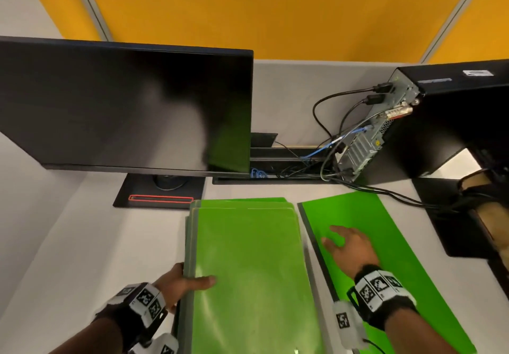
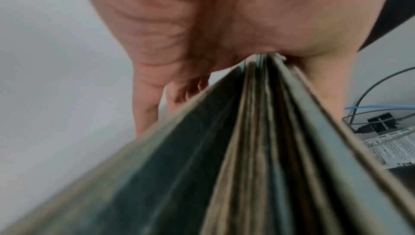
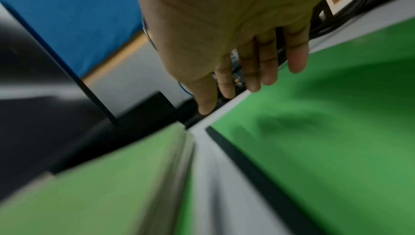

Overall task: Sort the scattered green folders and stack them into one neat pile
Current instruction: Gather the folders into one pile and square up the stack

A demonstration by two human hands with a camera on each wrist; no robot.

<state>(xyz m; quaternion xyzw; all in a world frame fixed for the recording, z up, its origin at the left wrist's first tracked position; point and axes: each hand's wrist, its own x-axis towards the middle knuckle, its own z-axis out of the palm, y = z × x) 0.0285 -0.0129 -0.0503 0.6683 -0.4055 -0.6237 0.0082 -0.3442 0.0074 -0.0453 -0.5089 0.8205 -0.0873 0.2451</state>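
Stack of folders point(image 1: 248, 271) largely gathered, clasped at its edge by left hand point(image 1: 179, 282); one loose folder point(image 1: 385, 257) under flat, unclenched right hand point(image 1: 349, 246) remains to be added.

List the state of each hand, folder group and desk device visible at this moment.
left hand: grips the stack's left edge, thumb on top.
folder stack: gathered, edges slightly uneven at the far end.
single folder: flat on the desk, apart from the stack.
right hand: fingers straight, over the single folder; contact unclear.
monitor: screen dark.
computer tower: rear ports facing the desk, cables plugged in.
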